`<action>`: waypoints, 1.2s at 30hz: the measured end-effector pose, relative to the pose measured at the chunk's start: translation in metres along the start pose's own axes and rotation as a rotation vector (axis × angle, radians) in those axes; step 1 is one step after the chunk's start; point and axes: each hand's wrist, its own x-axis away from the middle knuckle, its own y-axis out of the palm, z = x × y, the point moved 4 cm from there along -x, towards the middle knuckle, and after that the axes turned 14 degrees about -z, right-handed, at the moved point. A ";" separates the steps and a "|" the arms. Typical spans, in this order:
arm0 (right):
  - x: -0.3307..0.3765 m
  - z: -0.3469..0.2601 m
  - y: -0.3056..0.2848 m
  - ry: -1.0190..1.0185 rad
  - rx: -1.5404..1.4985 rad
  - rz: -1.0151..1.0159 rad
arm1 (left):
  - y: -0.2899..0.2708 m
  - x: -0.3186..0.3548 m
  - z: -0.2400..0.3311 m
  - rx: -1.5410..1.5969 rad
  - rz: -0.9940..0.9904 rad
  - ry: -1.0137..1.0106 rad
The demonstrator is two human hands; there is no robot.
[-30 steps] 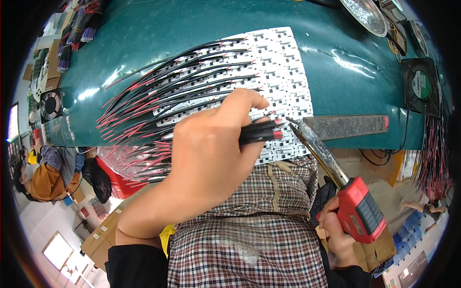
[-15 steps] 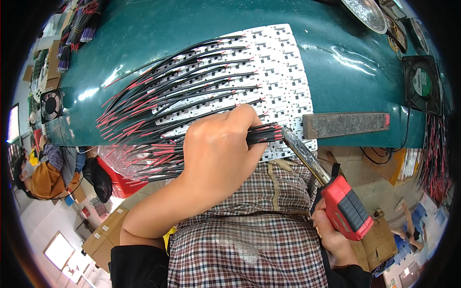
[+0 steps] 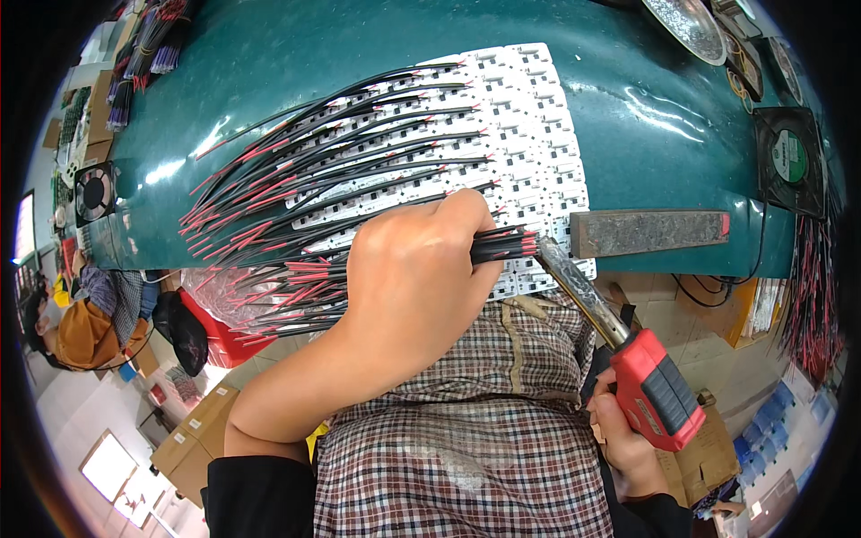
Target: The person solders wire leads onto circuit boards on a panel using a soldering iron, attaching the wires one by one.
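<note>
My left hand (image 3: 417,269) is closed round a bundle of black wires (image 3: 507,244) with red tips, over the near part of a sheet of white circuit boards (image 3: 529,117). My right hand (image 3: 623,444), low on the right, grips a soldering iron (image 3: 659,390) with a red and black handle. The iron's tip is right beside the bundle's wire ends; whether they touch I cannot tell. Rows of black wires (image 3: 395,139) lie across the boards, fanning out leftward. My left hand hides part of the boards and wires.
A dark oblong bar (image 3: 650,233) lies right of the boards on the green table (image 3: 664,179). Fans stand at the right (image 3: 789,157) and left (image 3: 94,193) edges. Red and black wires (image 3: 812,296) hang off the right side. A metal dish (image 3: 691,31) is at the far right.
My left hand and the wire bundle have shifted slightly to the right. The soldering iron has moved a little right with them, its tip still beside the wire ends.
</note>
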 end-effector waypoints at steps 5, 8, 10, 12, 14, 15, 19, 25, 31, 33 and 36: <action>-0.002 -0.002 0.000 -0.022 0.040 -0.049 | -0.001 -0.001 0.000 0.004 0.026 0.043; -0.002 -0.005 0.001 -0.074 0.058 -0.010 | -0.001 -0.003 -0.002 0.051 0.013 0.068; -0.003 -0.004 0.001 -0.086 0.053 -0.014 | -0.001 -0.003 -0.003 0.076 -0.004 0.066; -0.004 -0.003 0.002 -0.098 0.048 -0.018 | -0.002 -0.003 -0.001 0.046 -0.014 0.067; -0.004 -0.002 0.004 -0.099 0.021 0.009 | -0.001 -0.004 -0.001 0.044 -0.008 0.069; -0.004 -0.003 0.003 -0.099 0.022 0.009 | -0.001 -0.003 -0.001 0.045 -0.001 0.070; -0.004 -0.006 0.001 -0.080 0.066 -0.050 | -0.001 -0.004 -0.002 0.041 -0.002 0.072; 0.002 -0.007 0.000 -0.136 -0.087 -0.026 | -0.003 -0.006 -0.002 0.033 -0.033 0.066; -0.004 -0.021 0.007 -0.168 -0.072 -0.008 | -0.003 -0.006 -0.005 0.068 -0.067 0.038; -0.003 -0.022 0.007 -0.165 -0.074 0.002 | -0.005 -0.007 -0.005 0.227 -0.119 -0.012; -0.003 -0.022 0.007 -0.152 -0.112 -0.003 | -0.004 -0.006 -0.013 0.206 -0.165 0.026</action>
